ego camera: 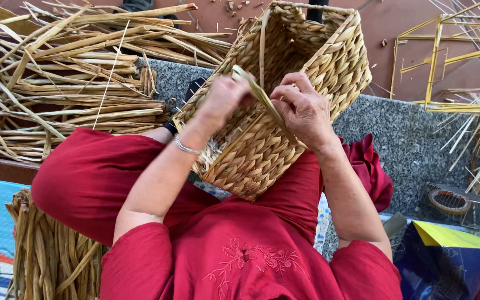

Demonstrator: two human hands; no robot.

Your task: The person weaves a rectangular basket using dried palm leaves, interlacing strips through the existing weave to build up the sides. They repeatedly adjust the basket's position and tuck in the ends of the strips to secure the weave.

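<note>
Red-clothed lap (pixel 240 250) bears a woven basket (pixel 284 94); left hand (pixel 226 103) and right hand (pixel 304 111) pinch one flat straw strand (pixel 262 94), dried reeds (pixel 56 83) piled left

A dark blue bag (pixel 451 266) with a yellow flap sits low, right of the right hand (pixel 304 111), its print too small to make out. Just above it lies a clear plastic box (pixel 456 205) holding a tan ring.
</note>
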